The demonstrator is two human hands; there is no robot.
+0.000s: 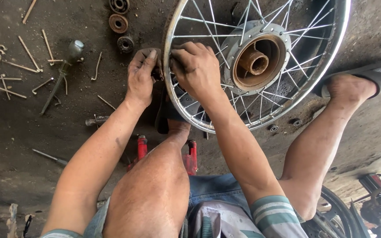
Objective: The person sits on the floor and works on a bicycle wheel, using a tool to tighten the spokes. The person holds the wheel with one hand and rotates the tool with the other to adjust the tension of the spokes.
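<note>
I see both hands, left hand [142, 75] and right hand [196, 66], clamped on the shiny spoked wheel rim [331, 57]; bent rusty spokes [5, 66] litter the gritty floor [23, 145].

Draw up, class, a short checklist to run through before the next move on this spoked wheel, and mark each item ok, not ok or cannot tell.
1. Both hands on the rim: ok. The left hand and right hand grip the rim at its left edge.
2. Wheel steadied: ok, a foot is under it.
3. Hub free of rust: not ok.
4. Spokes tight: cannot tell.
5. Tool in reach: ok, a screwdriver lies left.
6. Ground tidy: not ok, loose old spokes scattered.
</note>
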